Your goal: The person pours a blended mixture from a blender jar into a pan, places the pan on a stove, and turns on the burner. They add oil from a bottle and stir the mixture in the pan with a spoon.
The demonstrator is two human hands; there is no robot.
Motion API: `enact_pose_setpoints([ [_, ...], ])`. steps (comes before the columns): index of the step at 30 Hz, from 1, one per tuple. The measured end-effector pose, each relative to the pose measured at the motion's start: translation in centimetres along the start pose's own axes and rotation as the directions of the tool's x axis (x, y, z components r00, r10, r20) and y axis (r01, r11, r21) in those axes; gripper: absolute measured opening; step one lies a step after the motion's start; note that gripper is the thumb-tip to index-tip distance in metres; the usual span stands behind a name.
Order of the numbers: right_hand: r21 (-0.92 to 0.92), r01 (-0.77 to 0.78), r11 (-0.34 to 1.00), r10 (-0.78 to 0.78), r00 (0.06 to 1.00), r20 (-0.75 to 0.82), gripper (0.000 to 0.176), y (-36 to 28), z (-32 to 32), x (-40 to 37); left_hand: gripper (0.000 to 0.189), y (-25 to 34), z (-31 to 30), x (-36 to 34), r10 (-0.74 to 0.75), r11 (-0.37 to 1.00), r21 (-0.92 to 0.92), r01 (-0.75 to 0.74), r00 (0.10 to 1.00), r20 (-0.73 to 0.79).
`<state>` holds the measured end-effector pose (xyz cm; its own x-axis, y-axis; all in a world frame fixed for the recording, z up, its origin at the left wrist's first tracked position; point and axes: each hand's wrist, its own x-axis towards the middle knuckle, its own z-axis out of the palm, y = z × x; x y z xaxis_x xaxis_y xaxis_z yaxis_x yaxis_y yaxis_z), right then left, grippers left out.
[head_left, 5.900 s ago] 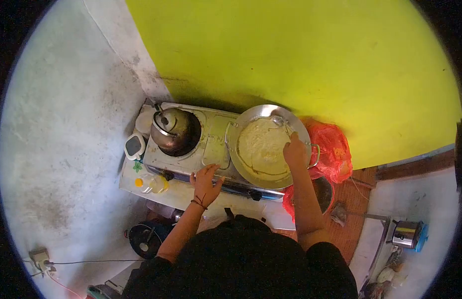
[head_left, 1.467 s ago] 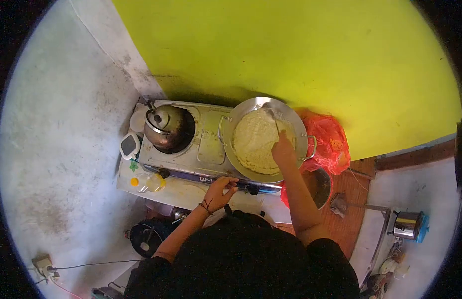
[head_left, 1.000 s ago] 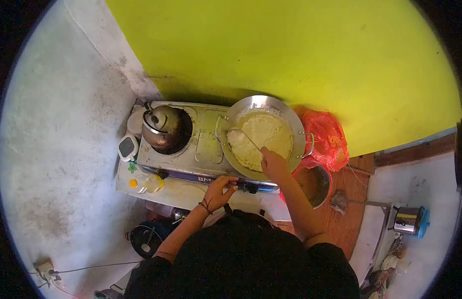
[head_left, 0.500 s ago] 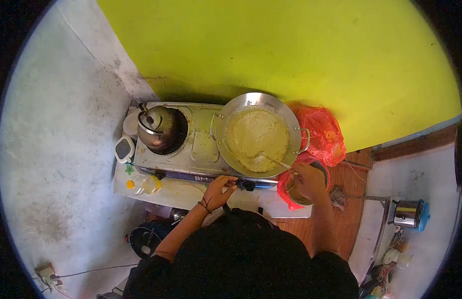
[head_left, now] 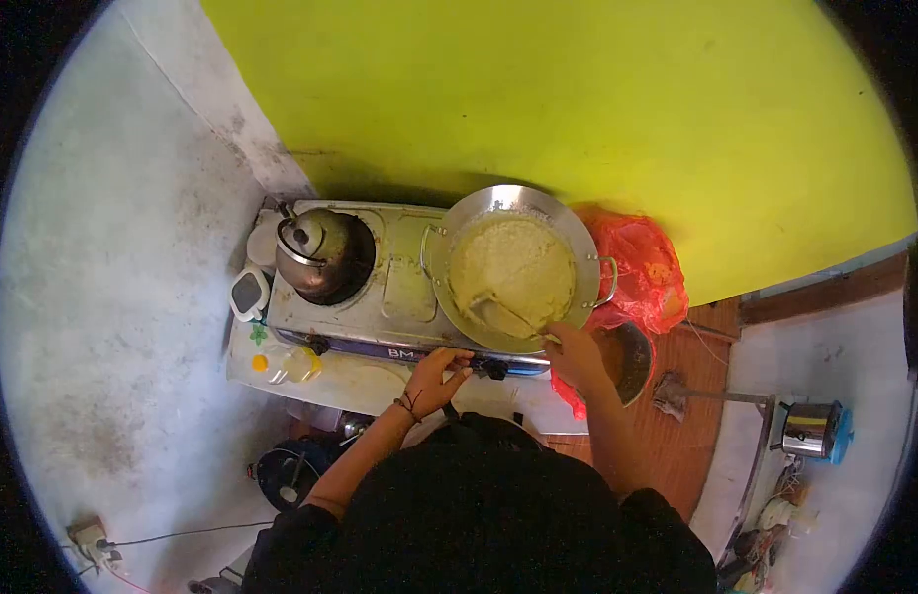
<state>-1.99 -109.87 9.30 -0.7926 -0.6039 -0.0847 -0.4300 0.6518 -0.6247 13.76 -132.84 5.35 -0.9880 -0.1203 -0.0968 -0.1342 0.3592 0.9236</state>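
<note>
My right hand (head_left: 576,358) is closed around the light handle of a spatula (head_left: 516,319). The spatula's head dips into a pale, thick, foamy mixture (head_left: 513,262) inside a large two-handled metal wok (head_left: 520,196). The wok sits on the right side of a gas stove (head_left: 404,287). My left hand (head_left: 439,379) rests at the stove's front edge, left of a black knob (head_left: 492,368). Its fingers are loosely bent, with nothing visible in them.
A kettle (head_left: 325,262) stands on the left burner. A bottle of yellow liquid (head_left: 292,364) lies in front of it. Right of the wok are a red plastic bag (head_left: 642,267) and a pot with brown contents (head_left: 627,358). A yellow-green wall (head_left: 578,99) rises behind.
My right hand has moved left and slightly toward the wok, carrying the spatula's head leftward through the mixture. More of the pot beside it shows now. My left hand has stayed in place.
</note>
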Motion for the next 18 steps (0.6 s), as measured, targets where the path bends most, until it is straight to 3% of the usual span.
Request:
enact_pose_setpoints([
  [3,-0.126,-0.007,0.992,-0.001,0.998,-0.057,0.022,0.1,2.2,2.1,0.031,0.3,-0.2,-0.1,0.025,1.0,0.015,-0.025,1.0,-0.006],
  [9,-0.289,-0.13,0.948,0.066,0.973,-0.22,0.016,0.9,4.1,6.5,0.031,-0.1,-0.2,-0.4,0.011,0.999,0.036,-0.011,1.0,-0.012],
  [12,-0.448,-0.174,0.877,0.108,0.98,-0.17,0.027,2.1,3.2,8.2,0.031,-0.4,-0.2,-0.5,0.01,0.999,0.053,-0.009,1.0,-0.013],
  [15,-0.531,-0.147,0.834,0.029,0.974,-0.225,0.031,3.8,2.0,8.5,0.031,-0.2,-0.3,-0.5,0.013,0.998,0.057,-0.012,1.0,-0.016],
  [18,-0.473,-0.288,0.833,0.173,0.947,-0.271,0.021,4.1,0.1,7.6,0.03,-0.1,-0.3,-0.5,0.028,0.999,0.025,-0.027,0.999,-0.026],
])
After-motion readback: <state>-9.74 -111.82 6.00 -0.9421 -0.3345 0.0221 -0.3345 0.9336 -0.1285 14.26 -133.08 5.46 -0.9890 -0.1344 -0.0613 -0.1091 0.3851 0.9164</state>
